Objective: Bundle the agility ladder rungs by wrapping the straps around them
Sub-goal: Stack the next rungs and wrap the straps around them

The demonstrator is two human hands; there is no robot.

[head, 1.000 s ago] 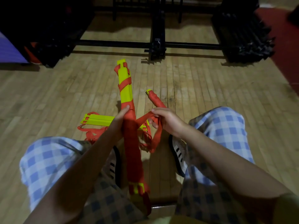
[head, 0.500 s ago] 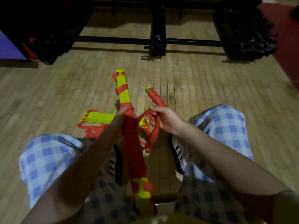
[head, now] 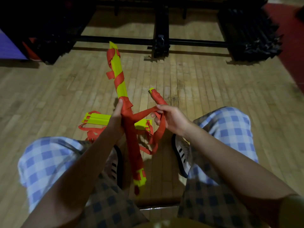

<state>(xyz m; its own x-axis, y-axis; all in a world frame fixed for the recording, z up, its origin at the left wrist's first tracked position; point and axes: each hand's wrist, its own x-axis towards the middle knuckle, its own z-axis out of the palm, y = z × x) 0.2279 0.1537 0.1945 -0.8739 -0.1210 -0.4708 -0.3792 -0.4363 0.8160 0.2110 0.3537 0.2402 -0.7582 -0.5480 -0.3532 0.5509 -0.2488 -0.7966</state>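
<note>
The left hand [head: 117, 117] is gripping the rung bundle [head: 130, 129] upright above the floor [head: 205, 89] while the right hand [head: 169, 118] is pinching the strap [head: 143, 114], needing steady tension and overlapping turns.

Three rung bundles [head: 120, 83], two shoes [head: 181, 155].

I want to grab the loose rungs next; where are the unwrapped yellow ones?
In the head view, the loose rungs lie flat on the wood floor, left of centre, behind the left hand and the held bundle.
</note>
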